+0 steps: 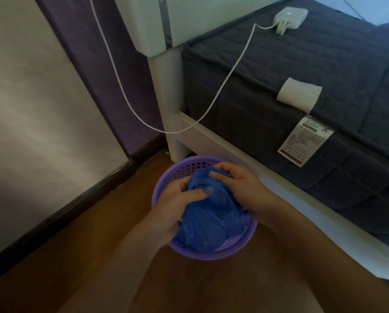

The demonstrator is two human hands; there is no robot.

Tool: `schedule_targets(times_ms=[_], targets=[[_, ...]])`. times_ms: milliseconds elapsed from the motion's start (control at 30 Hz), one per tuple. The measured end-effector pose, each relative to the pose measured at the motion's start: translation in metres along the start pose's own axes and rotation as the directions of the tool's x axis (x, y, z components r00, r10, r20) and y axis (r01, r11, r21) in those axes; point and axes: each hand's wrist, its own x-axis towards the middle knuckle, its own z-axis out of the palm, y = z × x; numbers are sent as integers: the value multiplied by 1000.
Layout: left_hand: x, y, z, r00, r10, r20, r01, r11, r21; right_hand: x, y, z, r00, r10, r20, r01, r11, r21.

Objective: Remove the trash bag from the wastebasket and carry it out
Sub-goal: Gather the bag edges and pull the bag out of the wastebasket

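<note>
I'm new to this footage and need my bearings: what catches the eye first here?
Low in the middle, both hands, left hand and right hand, bunch a blue trash bag inside a purple wastebasket on the wood floor. At right, a dark mattress carries a white charger.

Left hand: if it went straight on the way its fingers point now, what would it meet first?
The left hand points right, across the gathered blue trash bag. It would probably press further into the bag first, then meet the right hand gripping the other side; depth is unclear.
</note>
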Motion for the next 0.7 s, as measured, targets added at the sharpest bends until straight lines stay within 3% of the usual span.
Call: schedule_targets(times_ms=[67,133,200,300,400,467,567,600,633,700], targets=[[-4,3,4,1000,8,15,-8,1000,3,0,-1,0,1000,-4,-23,4,1000,19],[0,0,1,997,82,-12,-78,976,206,-2,-2,0,998,4,-56,-2,1000,21],[2,-2,-3,973,229,-42,-178,848,500,-3,-2,0,995,34,-89,-33,999,6],[5,-4,-11,916,398,52,-336,690,641,-5,0,-2,988,66,-136,-74,996,-50],[6,-4,-18,825,516,230,-441,332,834,-9,-4,-2,989,120,-84,-132,979,-154],[9,-5,-20,797,516,315,-461,181,869,-13,-7,-4,984,177,-11,-175,959,-222],[10,-7,-22,819,491,297,-434,190,881,-16,-9,-8,974,158,165,-146,986,-81],[10,-7,-22,840,470,271,-416,236,878,-17,-10,-8,974,107,200,-80,987,-141],[11,-7,-21,867,438,239,-393,305,867,-16,-9,-7,977,40,208,28,950,-310],[10,-4,-19,918,359,170,-334,466,819,-14,-6,-3,975,-147,169,223,717,-661]])
